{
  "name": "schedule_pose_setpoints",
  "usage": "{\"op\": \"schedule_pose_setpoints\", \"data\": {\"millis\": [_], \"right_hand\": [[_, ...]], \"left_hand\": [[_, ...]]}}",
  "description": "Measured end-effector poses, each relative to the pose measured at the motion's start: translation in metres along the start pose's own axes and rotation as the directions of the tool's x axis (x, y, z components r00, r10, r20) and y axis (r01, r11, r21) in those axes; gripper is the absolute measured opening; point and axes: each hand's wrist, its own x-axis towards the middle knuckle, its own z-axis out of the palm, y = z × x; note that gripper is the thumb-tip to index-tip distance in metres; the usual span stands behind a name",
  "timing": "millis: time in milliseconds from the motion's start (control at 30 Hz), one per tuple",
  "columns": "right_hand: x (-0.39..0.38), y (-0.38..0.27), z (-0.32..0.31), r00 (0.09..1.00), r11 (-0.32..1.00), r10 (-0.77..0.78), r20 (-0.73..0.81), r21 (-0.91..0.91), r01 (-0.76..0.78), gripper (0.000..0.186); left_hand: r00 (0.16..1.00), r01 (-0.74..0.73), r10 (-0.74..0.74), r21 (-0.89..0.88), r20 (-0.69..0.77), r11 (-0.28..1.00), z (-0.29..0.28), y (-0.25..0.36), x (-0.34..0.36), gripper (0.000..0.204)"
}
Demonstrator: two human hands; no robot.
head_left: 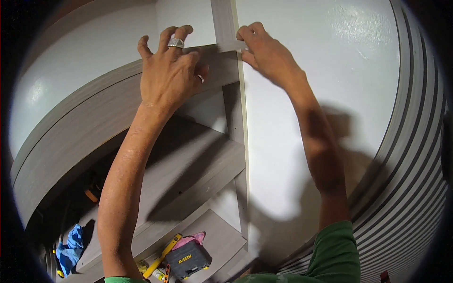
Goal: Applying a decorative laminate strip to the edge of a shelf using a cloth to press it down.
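Observation:
My left hand (pixel 167 78) is over the upper edge of a curved grey wood-grain shelf panel (pixel 106 104), its fingers bent and spread apart. Two rings (pixel 176 43) show on this hand, and I see nothing held in it. My right hand (pixel 271 52) is at the corner where the shelf meets an upright grey board (pixel 223 21) and a thin pale edge strip (pixel 244 118). Its fingers are curled, with the thumb below them, close to that strip. Whatever lies between the fingertips is hidden.
A glossy white wall panel (pixel 292 141) lies right of the strip, bordered by dark-and-light slats (pixel 401 198). Lower shelves (pixel 203 155) sit beneath. On the lowest are a black tool case (pixel 188 259), a yellow spirit level (pixel 163 255) and a pink cloth (pixel 191 239). A blue cloth (pixel 70 250) is lower left.

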Motion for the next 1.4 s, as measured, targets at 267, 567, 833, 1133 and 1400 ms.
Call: {"op": "schedule_pose_setpoints", "data": {"millis": [267, 567, 833, 1133, 1400], "right_hand": [[-0.015, -0.029, -0.069, 0.969, 0.96, -0.239, -0.057, -0.166, 0.227, 0.017], [0.012, -0.037, -0.092, 0.956, 0.987, -0.112, 0.271, -0.082, 0.139, 0.017], [0.012, -0.061, -0.088, 0.985, 0.991, -0.13, 0.11, 0.057, 0.125, 0.022], [-0.025, -0.031, -0.001, 0.913, 0.754, 0.402, 0.07, 0.54, -0.373, 0.02], [-0.037, -0.048, 0.035, 0.691, -0.364, 0.583, 0.427, 0.898, -0.248, 0.028]], "left_hand": [[0.999, -0.038, 0.039, 0.041, -0.013, 0.998, 0.006, -0.004, -0.002, 0.025], [0.996, -0.047, 0.036, 0.132, 0.086, 0.99, 0.007, -0.004, 0.0, 0.034], [0.995, -0.065, 0.05, 0.163, 0.091, 0.984, 0.006, -0.011, -0.004, 0.035], [0.997, -0.057, 0.054, 0.062, 0.046, 0.996, 0.001, -0.007, -0.002, 0.04], [0.997, 0.067, -0.063, -0.09, 0.053, 0.994, -0.021, 0.011, 0.009, 0.027]]}}
